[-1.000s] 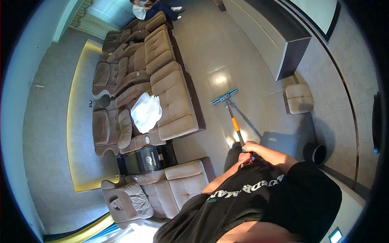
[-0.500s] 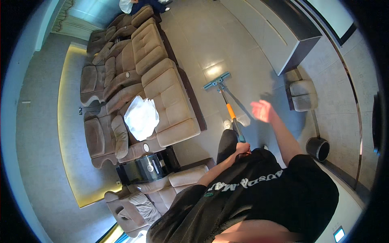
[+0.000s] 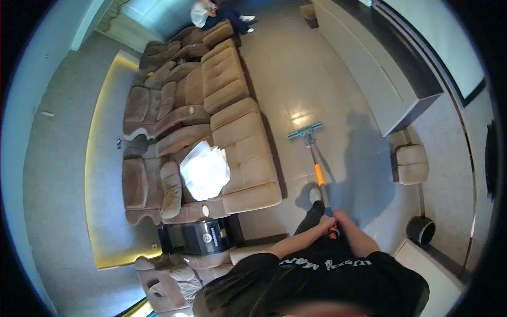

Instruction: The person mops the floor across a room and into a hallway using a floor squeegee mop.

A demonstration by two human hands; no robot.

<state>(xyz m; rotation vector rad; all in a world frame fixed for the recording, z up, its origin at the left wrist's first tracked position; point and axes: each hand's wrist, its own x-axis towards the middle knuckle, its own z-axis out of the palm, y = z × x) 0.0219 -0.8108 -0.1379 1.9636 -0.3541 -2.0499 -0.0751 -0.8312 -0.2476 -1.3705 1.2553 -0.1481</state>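
A mop (image 3: 319,173) with a flat blue-grey head, a metal pole and an orange sleeve slants away from my body, its head on the grey tiled floor. My left hand (image 3: 326,225) is closed around the handle near its lower end, close to my waist. Against it, my right hand (image 3: 339,216) is closed on the same handle from the other side; its fingers are partly hidden. The orange-tipped end of the handle shows just below my hands. My shoe (image 3: 315,194) is beside the pole on the left.
Brown padded recliners (image 3: 245,158) line the left side, with a crumpled white sheet (image 3: 205,170) on one. A black glossy console (image 3: 203,238) stands between seats. Right are a long cabinet (image 3: 364,68), small stool (image 3: 411,164) and dark bin (image 3: 421,231). Another person (image 3: 211,16) sits at the far end.
My right hand, held out in the air before, has come down onto the mop handle beside my left hand. The view has shifted, showing more of the far end and the seated person.
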